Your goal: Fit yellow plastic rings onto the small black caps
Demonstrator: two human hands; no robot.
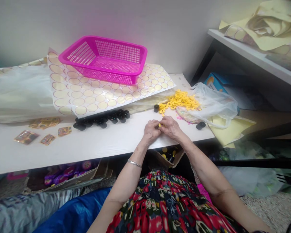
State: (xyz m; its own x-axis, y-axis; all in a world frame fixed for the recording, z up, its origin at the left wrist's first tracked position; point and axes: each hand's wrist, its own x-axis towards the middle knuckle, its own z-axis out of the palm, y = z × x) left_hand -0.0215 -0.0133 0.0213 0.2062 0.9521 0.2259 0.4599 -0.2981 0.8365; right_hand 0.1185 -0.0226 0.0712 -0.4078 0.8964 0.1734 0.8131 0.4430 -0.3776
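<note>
Table (63, 152) ends close to where left hand (150, 132) and right hand (171, 128), both curled nearly closed, pinch a small yellow piece (160, 125) between them; if this grip loosens, it could slip and roll off.

A person's bare left forearm (128, 176) and bare right forearm (203, 161) slant inward, converging ahead of the torso; the bare left grip (151, 131) and bare right grip (170, 127) sit side by side, fingers bent, backs turned upward.
</note>
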